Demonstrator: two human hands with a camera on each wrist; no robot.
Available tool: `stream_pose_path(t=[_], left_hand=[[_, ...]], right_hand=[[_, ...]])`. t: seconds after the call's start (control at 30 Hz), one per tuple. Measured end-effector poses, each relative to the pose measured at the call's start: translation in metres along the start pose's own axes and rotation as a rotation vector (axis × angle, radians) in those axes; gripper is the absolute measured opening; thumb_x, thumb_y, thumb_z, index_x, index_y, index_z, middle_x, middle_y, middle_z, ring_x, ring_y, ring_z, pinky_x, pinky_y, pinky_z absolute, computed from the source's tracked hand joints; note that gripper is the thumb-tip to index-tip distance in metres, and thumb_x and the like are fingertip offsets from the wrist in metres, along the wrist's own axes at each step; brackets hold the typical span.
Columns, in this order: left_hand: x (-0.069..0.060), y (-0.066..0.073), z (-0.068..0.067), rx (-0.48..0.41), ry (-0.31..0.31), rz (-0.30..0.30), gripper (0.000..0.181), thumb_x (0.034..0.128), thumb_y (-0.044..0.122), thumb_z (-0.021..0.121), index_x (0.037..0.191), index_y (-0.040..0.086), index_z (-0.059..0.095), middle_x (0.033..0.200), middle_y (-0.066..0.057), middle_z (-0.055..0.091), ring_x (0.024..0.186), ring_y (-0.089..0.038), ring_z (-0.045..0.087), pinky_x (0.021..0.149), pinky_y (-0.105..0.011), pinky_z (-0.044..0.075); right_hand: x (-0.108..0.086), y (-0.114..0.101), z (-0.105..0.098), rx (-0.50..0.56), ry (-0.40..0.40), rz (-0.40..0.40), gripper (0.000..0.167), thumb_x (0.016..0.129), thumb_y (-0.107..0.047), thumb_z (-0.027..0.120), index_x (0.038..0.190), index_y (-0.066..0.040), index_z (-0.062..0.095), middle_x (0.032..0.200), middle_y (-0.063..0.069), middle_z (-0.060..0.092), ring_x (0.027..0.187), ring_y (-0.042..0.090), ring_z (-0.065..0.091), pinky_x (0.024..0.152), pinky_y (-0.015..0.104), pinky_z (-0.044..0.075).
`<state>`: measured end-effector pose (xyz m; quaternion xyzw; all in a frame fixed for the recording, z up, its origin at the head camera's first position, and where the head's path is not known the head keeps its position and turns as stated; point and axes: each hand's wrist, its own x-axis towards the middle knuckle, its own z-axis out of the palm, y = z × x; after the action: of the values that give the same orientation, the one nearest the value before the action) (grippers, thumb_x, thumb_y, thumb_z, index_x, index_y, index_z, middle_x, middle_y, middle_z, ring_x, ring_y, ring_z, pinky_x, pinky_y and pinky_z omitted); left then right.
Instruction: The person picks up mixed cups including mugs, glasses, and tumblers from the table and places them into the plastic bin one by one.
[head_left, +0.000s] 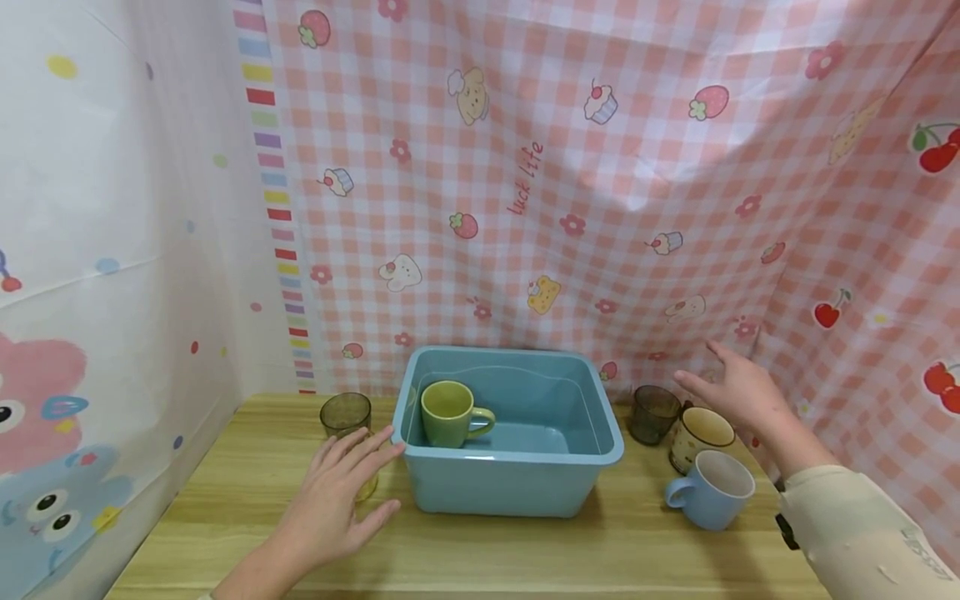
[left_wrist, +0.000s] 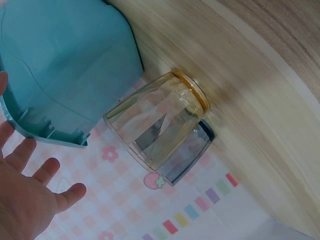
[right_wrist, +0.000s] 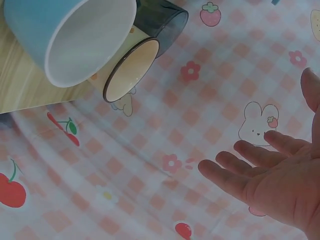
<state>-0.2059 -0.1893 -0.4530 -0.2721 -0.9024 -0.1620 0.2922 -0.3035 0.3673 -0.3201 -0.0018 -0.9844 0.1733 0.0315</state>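
A green mug (head_left: 444, 425) stands inside the left end of a blue plastic bin (head_left: 510, 487). My left hand (head_left: 330, 500) is spread beside the bin's left rim; whether its fingertips touch the rim, I cannot tell. That hand partly covers a yellowish glass (left_wrist: 155, 122) in the head view, and a dark glass (head_left: 346, 410) stands behind it. My right hand (head_left: 742, 396), fingers extended and holding nothing, hovers above and behind the right-hand cups. These are a light blue mug (head_left: 711, 496), a cream mug with a brown rim (head_left: 686, 450) and a dark glass (head_left: 652, 417).
Everything stands on a wood-grain table (head_left: 510, 554). A pink checked cloth (head_left: 510, 167) hangs right behind the table, and another patterned cloth (head_left: 150, 208) hangs along the left side. The right cups stand close together near the table's right edge.
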Motion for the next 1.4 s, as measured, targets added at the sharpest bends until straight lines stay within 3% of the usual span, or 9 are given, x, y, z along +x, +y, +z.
stream_pose_path(t=[0.17, 0.33, 0.57, 0.67, 0.73, 0.83, 0.9, 1.1, 1.4], left_hand=[[0.0, 0.0, -0.001, 0.005, -0.004, 0.002, 0.073, 0.0826, 0.035, 0.089, 0.149, 0.023, 0.062, 0.161, -0.006, 0.057, 0.139, -0.045, 0.057, 0.108, -0.081, 0.042], [0.001, 0.0, -0.001, 0.008, -0.001, 0.006, 0.072, 0.0829, 0.036, 0.088, 0.149, 0.023, 0.062, 0.161, -0.006, 0.057, 0.139, -0.044, 0.058, 0.108, -0.08, 0.043], [0.0, -0.001, 0.0, 0.011, 0.01, 0.018, 0.072, 0.0831, 0.038, 0.088, 0.148, 0.022, 0.062, 0.16, -0.007, 0.058, 0.138, -0.045, 0.058, 0.107, -0.08, 0.044], [0.0, -0.001, 0.001, 0.01, 0.011, 0.019, 0.072, 0.0831, 0.038, 0.088, 0.148, 0.022, 0.062, 0.16, -0.007, 0.058, 0.138, -0.046, 0.059, 0.107, -0.08, 0.043], [0.0, -0.001, 0.001, 0.007, 0.011, 0.019, 0.072, 0.083, 0.037, 0.088, 0.148, 0.022, 0.062, 0.16, -0.007, 0.058, 0.137, -0.046, 0.059, 0.107, -0.08, 0.043], [0.0, -0.001, 0.001, 0.005, 0.013, 0.021, 0.072, 0.0829, 0.037, 0.088, 0.148, 0.022, 0.062, 0.159, -0.007, 0.058, 0.137, -0.047, 0.059, 0.107, -0.081, 0.043], [0.0, -0.001, 0.001, 0.003, 0.015, 0.02, 0.072, 0.0829, 0.037, 0.088, 0.148, 0.021, 0.062, 0.159, -0.008, 0.059, 0.137, -0.047, 0.059, 0.107, -0.081, 0.043], [0.0, 0.0, 0.0, 0.003, 0.02, 0.018, 0.071, 0.0828, 0.037, 0.088, 0.147, 0.022, 0.063, 0.159, -0.008, 0.059, 0.137, -0.046, 0.059, 0.107, -0.08, 0.043], [0.0, 0.0, 0.0, -0.001, 0.014, 0.012, 0.071, 0.0833, 0.037, 0.088, 0.148, 0.022, 0.062, 0.16, -0.007, 0.058, 0.138, -0.046, 0.059, 0.107, -0.081, 0.042]], right_hand=[[-0.002, 0.006, -0.001, 0.015, -0.008, 0.021, 0.116, 0.098, -0.082, 0.046, 0.169, 0.003, 0.01, 0.159, 0.049, 0.03, 0.138, 0.069, 0.042, 0.099, 0.075, 0.049], [-0.007, 0.012, -0.002, 0.04, -0.021, 0.034, 0.116, 0.099, -0.08, 0.046, 0.169, 0.004, 0.008, 0.158, 0.051, 0.027, 0.131, 0.066, 0.049, 0.084, 0.06, 0.057], [-0.011, 0.021, 0.0, 0.055, -0.004, 0.042, 0.114, 0.101, -0.077, 0.046, 0.166, 0.01, 0.011, 0.158, 0.051, 0.026, 0.14, 0.071, 0.035, 0.104, 0.076, 0.046], [-0.012, 0.025, 0.001, 0.037, 0.009, 0.038, 0.114, 0.102, -0.076, 0.046, 0.165, 0.013, 0.013, 0.155, 0.052, 0.031, 0.135, 0.069, 0.043, 0.097, 0.072, 0.052], [-0.012, 0.028, 0.0, 0.034, 0.013, 0.038, 0.113, 0.102, -0.075, 0.046, 0.164, 0.013, 0.013, 0.152, 0.052, 0.036, 0.121, 0.062, 0.058, 0.086, 0.062, 0.057], [-0.013, 0.031, 0.0, 0.04, 0.014, 0.043, 0.111, 0.103, -0.074, 0.046, 0.165, 0.013, 0.013, 0.152, 0.052, 0.036, 0.112, 0.055, 0.062, 0.077, 0.051, 0.057], [-0.013, 0.033, 0.0, 0.041, 0.013, 0.046, 0.11, 0.104, -0.073, 0.046, 0.165, 0.013, 0.013, 0.152, 0.052, 0.035, 0.114, 0.057, 0.061, 0.077, 0.051, 0.057], [-0.016, 0.037, 0.001, 0.028, 0.015, 0.05, 0.11, 0.105, -0.071, 0.046, 0.163, 0.016, 0.014, 0.153, 0.053, 0.033, 0.133, 0.069, 0.046, 0.095, 0.072, 0.053], [-0.017, 0.045, 0.005, 0.039, 0.012, 0.056, 0.108, 0.106, -0.07, 0.043, 0.162, 0.017, 0.012, 0.153, 0.052, 0.034, 0.133, 0.069, 0.045, 0.102, 0.076, 0.047]])
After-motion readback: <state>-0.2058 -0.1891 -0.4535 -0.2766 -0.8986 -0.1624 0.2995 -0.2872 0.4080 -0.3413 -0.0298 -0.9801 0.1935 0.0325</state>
